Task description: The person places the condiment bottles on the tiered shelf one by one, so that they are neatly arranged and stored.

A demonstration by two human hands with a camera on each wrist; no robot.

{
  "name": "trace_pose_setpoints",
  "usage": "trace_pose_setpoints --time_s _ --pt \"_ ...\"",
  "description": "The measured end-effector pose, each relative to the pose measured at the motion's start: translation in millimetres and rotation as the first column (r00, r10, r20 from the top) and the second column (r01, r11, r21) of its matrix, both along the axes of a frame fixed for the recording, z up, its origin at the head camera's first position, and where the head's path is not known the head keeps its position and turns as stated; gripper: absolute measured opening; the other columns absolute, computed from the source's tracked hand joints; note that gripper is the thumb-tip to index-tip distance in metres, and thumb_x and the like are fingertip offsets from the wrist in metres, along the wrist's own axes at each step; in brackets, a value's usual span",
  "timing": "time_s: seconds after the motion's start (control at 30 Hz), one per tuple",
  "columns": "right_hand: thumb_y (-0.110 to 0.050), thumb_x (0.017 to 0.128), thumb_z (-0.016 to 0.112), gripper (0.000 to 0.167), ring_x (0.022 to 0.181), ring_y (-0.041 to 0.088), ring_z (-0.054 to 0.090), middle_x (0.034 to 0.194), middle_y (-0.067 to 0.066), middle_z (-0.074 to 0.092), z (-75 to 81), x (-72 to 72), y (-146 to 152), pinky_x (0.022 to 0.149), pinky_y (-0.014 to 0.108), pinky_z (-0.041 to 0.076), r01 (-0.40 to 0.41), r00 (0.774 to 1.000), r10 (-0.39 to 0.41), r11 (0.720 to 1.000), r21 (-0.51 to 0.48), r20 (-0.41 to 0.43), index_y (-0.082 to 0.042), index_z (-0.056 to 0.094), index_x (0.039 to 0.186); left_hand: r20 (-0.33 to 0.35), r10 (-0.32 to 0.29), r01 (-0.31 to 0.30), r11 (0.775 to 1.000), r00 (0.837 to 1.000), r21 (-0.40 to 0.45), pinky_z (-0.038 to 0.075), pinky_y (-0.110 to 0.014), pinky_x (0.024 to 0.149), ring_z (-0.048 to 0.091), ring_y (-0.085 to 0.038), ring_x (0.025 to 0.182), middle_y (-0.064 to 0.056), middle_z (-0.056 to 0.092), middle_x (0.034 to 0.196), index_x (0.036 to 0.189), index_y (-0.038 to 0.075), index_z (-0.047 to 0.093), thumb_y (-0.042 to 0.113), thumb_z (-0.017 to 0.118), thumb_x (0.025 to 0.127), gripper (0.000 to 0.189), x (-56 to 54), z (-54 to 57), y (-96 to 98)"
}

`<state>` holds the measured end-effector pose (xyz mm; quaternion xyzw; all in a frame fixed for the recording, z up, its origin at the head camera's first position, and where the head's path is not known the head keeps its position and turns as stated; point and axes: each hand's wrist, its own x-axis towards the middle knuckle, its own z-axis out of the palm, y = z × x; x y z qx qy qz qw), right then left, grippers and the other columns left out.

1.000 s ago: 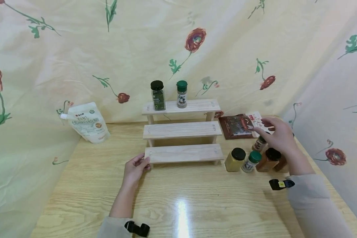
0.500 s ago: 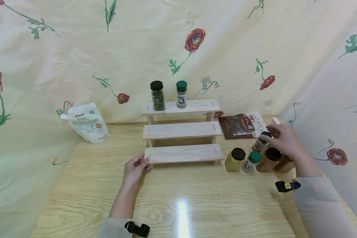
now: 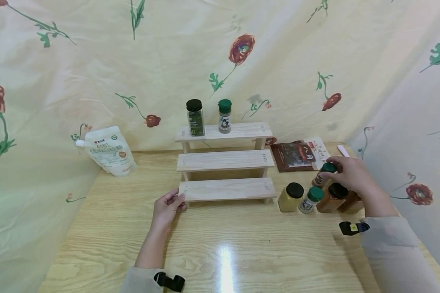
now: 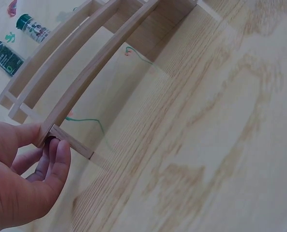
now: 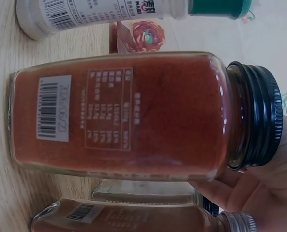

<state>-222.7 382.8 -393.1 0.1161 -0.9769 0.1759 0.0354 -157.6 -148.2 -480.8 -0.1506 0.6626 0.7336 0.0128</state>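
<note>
My left hand [image 3: 166, 209] grips the front left end of a three-tier wooden rack [image 3: 225, 189], thumb on the lowest board and fingers curled beneath, as the left wrist view shows. At the right, my right hand [image 3: 352, 175] holds a small spice bottle with a green cap [image 3: 329, 167], thumb and fingers around its top. In the right wrist view a black-capped jar of red-brown powder [image 5: 124, 116] stands in front of that hand and hides the hold. On the rack's top board stand a black-capped jar of green herbs [image 3: 196, 122] and a green-capped shaker [image 3: 225, 118].
Near the right hand stand a jar of yellow powder [image 3: 290, 198], another green-capped shaker [image 3: 309, 201] and a second brown jar [image 3: 352, 202]. Behind lies a dark red spice packet [image 3: 291, 156]. A white spouted pouch [image 3: 111, 152] leans at the back left.
My right hand has moved right and down onto the green-capped bottle, and its fingers have closed around the cap. My left hand and the rack stay put.
</note>
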Motion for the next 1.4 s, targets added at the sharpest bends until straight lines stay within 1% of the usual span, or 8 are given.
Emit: trace_pose_setpoints --time_s 0.17,0.3,0.53,0.67,0.8,0.9,1.17,1.4 --pt "-0.03 0.092 0.078 0.043 0.072 0.023 0.058 0.089 0.012 0.069 0.3 0.0 0.3 0.059 0.033 0.046 -0.02 1.0 0.02 1.0 0.005 -0.004 0.005 0.068 0.114 -0.003 -0.003 0.003 1.0 1.0 -0.006 0.062 -0.022 0.073 0.067 -0.016 0.079 -0.009 0.065 0.096 0.136 -0.01 0.057 0.005 0.068 0.098 0.042 0.2 -1.3 -0.3" --pt "-0.027 0.094 0.076 0.037 0.081 0.033 0.067 0.093 0.016 0.07 -0.2 1.0 0.6 0.06 0.035 0.05 -0.021 1.0 0.021 0.999 -0.037 -0.014 0.005 0.068 0.113 -0.005 -0.005 0.005 1.0 1.0 -0.008 0.063 -0.022 0.073 0.067 -0.016 0.079 -0.008 0.065 0.095 0.135 -0.01 0.057 0.005 0.067 0.098 0.041 0.0 -2.7 -1.1" --pt "-0.022 0.093 0.077 0.04 0.086 0.045 0.067 0.099 0.024 0.065 7.7 0.2 -3.5 0.06 0.048 0.059 -0.029 0.99 0.012 0.993 -0.117 -0.144 0.006 0.066 0.12 -0.008 -0.001 0.001 1.0 1.0 -0.003 0.063 -0.023 0.073 0.067 -0.015 0.078 -0.008 0.064 0.093 0.135 -0.009 0.058 0.004 0.067 0.098 0.04 -1.6 -2.7 -1.0" --pt "-0.021 0.092 0.077 0.04 0.086 0.044 0.066 0.101 0.025 0.066 19.3 -1.8 -10.6 0.063 0.031 0.057 -0.016 0.979 -0.017 0.987 -0.159 -0.205 0.006 0.067 0.121 -0.006 0.0 0.0 1.0 1.0 -0.001 0.062 -0.022 0.074 0.067 -0.015 0.079 -0.008 0.064 0.094 0.135 -0.009 0.058 0.005 0.067 0.098 0.04 -1.0 -2.4 -1.0" --pt "-0.023 0.093 0.077 0.047 0.093 0.048 0.066 0.109 0.03 0.065 29.7 -3.4 -18.1 0.063 0.007 0.042 0.007 0.976 -0.055 0.975 -0.224 -0.209 0.008 0.063 0.126 -0.011 -0.001 0.001 1.0 1.0 0.0 0.063 -0.023 0.074 0.067 -0.016 0.08 -0.008 0.064 0.094 0.136 -0.009 0.057 0.005 0.068 0.098 0.042 0.7 -2.1 -1.4" --pt "-0.025 0.094 0.076 0.05 0.098 0.05 0.064 0.114 0.032 0.064 36.1 -4.6 -23.3 0.065 -0.001 0.036 0.02 0.974 -0.078 0.965 -0.262 -0.214 0.009 0.061 0.128 -0.011 -0.002 0.002 1.0 1.0 0.001 0.063 -0.023 0.074 0.067 -0.017 0.081 -0.008 0.064 0.094 0.136 -0.009 0.057 0.005 0.068 0.098 0.042 1.1 -1.6 -1.5" --pt "-0.017 0.092 0.078 0.043 0.094 0.047 0.066 0.116 0.029 0.066 50.2 -9.6 -34.9 0.069 -0.004 0.034 -0.03 0.945 -0.057 0.966 -0.258 -0.322 0.007 0.065 0.125 0.0 -0.01 0.01 1.0 1.0 0.003 0.062 -0.022 0.075 0.067 -0.016 0.082 -0.006 0.064 0.095 0.137 -0.007 0.057 0.006 0.068 0.098 0.043 0.9 0.5 -1.1" --pt "-0.021 0.092 0.078 0.044 0.097 0.046 0.066 0.119 0.027 0.066 65.5 -12.0 -46.1 0.07 -0.002 0.036 -0.026 0.947 -0.064 0.962 -0.273 -0.316 0.004 0.066 0.127 0.004 -0.005 0.005 1.0 1.0 0.003 0.062 -0.021 0.074 0.067 -0.014 0.08 -0.007 0.064 0.094 0.137 -0.008 0.056 0.004 0.067 0.098 0.043 0.5 0.7 -0.9"
